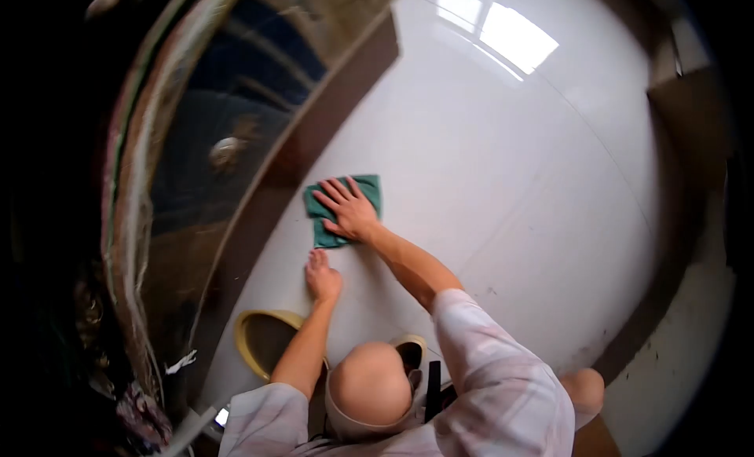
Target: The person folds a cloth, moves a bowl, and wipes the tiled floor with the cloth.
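Note:
A green cloth (pixel 367 188) lies spread on the pale, glossy floor, close to a dark brown base on the left. My right hand (pixel 350 212) presses flat on it from above, fingers stretched and spread, covering its middle. Just below the cloth's lower left corner, my left hand (pixel 323 278) rests low at the floor. Its fingers are drawn together and bent, with nothing visible in them; whether the fingertips touch the cloth's edge is unclear. A round container with a yellow rim (pixel 245 341) stands beside my left forearm, which partly hides it.
The dark brown base (pixel 292 155) of a plastic-covered piece of furniture (pixel 228 155) runs along the left. Dark skirting (pixel 652 323) curves along the right, below a brown box-like object (pixel 691 104). My knee (pixel 369 382) and a cream-rimmed shoe (pixel 422 347) are at the bottom.

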`<state>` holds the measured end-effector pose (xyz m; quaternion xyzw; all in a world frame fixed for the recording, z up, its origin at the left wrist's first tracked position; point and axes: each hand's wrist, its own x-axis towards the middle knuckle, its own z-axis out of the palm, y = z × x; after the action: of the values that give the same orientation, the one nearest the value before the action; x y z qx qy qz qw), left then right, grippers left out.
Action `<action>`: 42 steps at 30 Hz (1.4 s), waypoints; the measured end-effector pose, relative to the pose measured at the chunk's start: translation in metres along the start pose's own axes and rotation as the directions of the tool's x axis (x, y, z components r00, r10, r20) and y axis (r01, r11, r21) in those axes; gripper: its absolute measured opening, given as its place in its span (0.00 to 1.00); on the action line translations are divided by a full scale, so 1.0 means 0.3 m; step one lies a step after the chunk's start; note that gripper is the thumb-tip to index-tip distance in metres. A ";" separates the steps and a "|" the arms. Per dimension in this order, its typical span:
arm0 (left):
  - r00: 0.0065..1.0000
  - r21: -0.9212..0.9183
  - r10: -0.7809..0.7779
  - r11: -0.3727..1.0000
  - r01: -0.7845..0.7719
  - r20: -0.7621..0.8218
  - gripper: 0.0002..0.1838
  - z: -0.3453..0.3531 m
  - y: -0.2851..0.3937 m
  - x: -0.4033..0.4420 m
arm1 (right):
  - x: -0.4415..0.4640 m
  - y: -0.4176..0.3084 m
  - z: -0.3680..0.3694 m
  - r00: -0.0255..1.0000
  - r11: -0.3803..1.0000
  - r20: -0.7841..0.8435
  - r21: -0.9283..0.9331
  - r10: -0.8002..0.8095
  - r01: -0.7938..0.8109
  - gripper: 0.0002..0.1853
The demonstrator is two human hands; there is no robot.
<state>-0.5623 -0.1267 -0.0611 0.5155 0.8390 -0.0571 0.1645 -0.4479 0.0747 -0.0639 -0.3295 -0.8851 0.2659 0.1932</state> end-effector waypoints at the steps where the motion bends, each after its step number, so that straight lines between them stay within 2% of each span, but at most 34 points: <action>1: 1.000 -0.008 -0.016 1.000 0.016 0.014 0.34 0.014 -0.010 -0.008 | 0.013 0.020 -0.017 0.999 0.999 -0.020 -0.017 0.050 -0.050 0.40; 4: 0.999 -0.013 -0.026 1.000 0.027 0.035 0.33 0.010 -0.011 0.024 | 0.108 0.187 -0.091 0.971 0.979 -0.179 -0.095 0.159 -0.178 0.40; 5: 0.997 0.002 -0.059 0.998 0.058 0.040 0.32 -0.008 -0.013 0.020 | 0.106 0.263 -0.152 0.944 0.956 -0.229 -0.118 0.238 -0.269 0.40; 8: 0.998 -0.061 -0.016 0.998 0.020 0.068 0.31 -0.023 0.017 0.008 | -0.031 0.408 -0.320 0.870 0.877 -0.290 -0.159 0.398 -0.454 0.40; 9: 0.996 -0.117 -0.021 0.993 0.031 0.088 0.32 -0.112 0.009 0.033 | -0.168 0.441 -0.377 0.804 0.821 -0.370 -0.160 0.465 -0.549 0.41; 10: 0.995 -0.124 -0.009 0.992 0.021 0.100 0.32 -0.092 0.001 0.025 | -0.341 0.458 -0.435 0.727 0.756 -0.448 -0.153 0.521 -0.637 0.41; 12: 0.996 -0.061 -0.007 0.998 0.012 0.085 0.32 -0.039 -0.007 0.039 | -0.632 0.376 -0.481 0.597 0.610 -0.444 -0.132 0.668 -0.781 0.42; 14: 0.998 -0.019 -0.042 0.999 0.043 0.042 0.32 -0.024 0.037 0.028 | -0.843 0.233 -0.410 0.529 0.510 -0.384 -0.160 0.756 -0.845 0.42; 16: 0.996 0.035 -0.084 0.996 0.083 0.003 0.32 -0.015 0.061 0.010 | -0.863 0.075 -0.332 0.634 0.590 -0.178 -0.247 0.752 -0.769 0.42; 18: 0.999 0.029 -0.040 0.999 0.041 -0.015 0.33 -0.023 0.056 0.013 | -0.714 0.044 -0.275 0.794 0.781 -0.179 -0.149 0.581 -0.606 0.43; 20: 0.999 0.062 -0.034 0.997 0.034 -0.002 0.33 -0.030 0.054 0.022 | -0.475 0.118 -0.258 0.883 0.888 -0.231 -0.124 0.409 -0.443 0.42; 22: 0.999 0.101 -0.039 0.994 0.036 0.023 0.33 -0.038 0.047 0.014 | -0.272 0.258 -0.317 0.879 0.897 -0.186 0.143 0.440 -0.419 0.41; 24: 0.999 0.021 0.001 1.000 -0.002 0.047 0.33 -0.066 0.037 0.012 | -0.186 0.483 -0.333 0.850 0.937 -0.395 0.151 0.349 -0.315 0.40; 25: 0.998 0.036 -0.003 0.999 0.001 0.055 0.33 -0.081 0.029 0.000 | -0.193 0.536 -0.403 0.803 0.874 -0.410 -0.028 0.432 -0.485 0.39; 26: 0.997 0.029 -0.013 1.000 0.011 0.073 0.33 -0.092 0.042 0.008 | -0.225 0.586 -0.499 0.745 0.751 -0.448 -0.212 0.494 -0.625 0.39; 28: 0.995 0.018 -0.007 1.000 0.005 0.100 0.33 -0.103 0.060 0.016 | -0.414 0.608 -0.552 0.499 0.587 -0.625 -0.079 0.600 -0.806 0.38; 29: 0.993 0.031 -0.032 0.999 0.029 0.110 0.33 -0.099 0.056 0.018 | -0.550 0.560 -0.572 0.426 0.513 -0.614 -0.040 0.665 -0.858 0.39; 30: 0.992 0.041 -0.053 0.998 0.049 0.117 0.33 -0.092 0.055 0.029 | -0.682 0.492 -0.563 0.324 0.382 -0.567 -0.019 0.757 -0.924 0.40; 32: 0.996 0.089 -0.038 0.996 0.031 0.081 0.33 -0.059 0.068 0.037 | -0.869 0.324 -0.413 0.143 0.197 -0.619 0.019 0.772 -0.980 0.41; 34: 0.996 0.144 -0.059 0.988 0.050 0.060 0.33 -0.044 0.065 0.004 | -0.827 0.121 -0.325 0.304 0.269 -0.414 -0.143 0.858 -0.953 0.43; 36: 0.996 0.080 -0.079 0.994 0.075 0.045 0.34 -0.049 0.070 0.013 | -0.634 0.114 -0.350 0.529 0.525 -0.257 -0.090 0.809 -0.846 0.46; 38: 0.993 0.086 -0.088 0.993 0.081 0.083 0.34 -0.088 0.086 0.014 | -0.370 0.283 -0.307 0.675 0.715 -0.358 -0.026 0.646 -0.698 0.48; 39: 0.987 0.092 -0.092 0.992 0.081 0.129 0.34 -0.106 0.090 0.019 | -0.230 0.397 -0.292 0.675 0.789 -0.472 0.078 0.567 -0.609 0.47; 40: 0.990 0.094 -0.089 0.992 0.079 0.111 0.34 -0.112 0.090 0.024 | -0.112 0.520 -0.306 0.645 0.852 -0.586 0.164 0.490 -0.497 0.47; 42: 0.987 0.064 -0.067 0.996 0.058 0.145 0.35 -0.112 0.066 0.019 | -0.028 0.689 -0.511 0.749 0.792 -0.420 -0.106 0.513 -0.601 0.45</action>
<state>-0.5547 -0.1038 -0.0300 0.4881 0.8382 -0.1249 0.2087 -0.2633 0.2541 -0.0687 -0.6440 -0.7173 0.1385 0.2271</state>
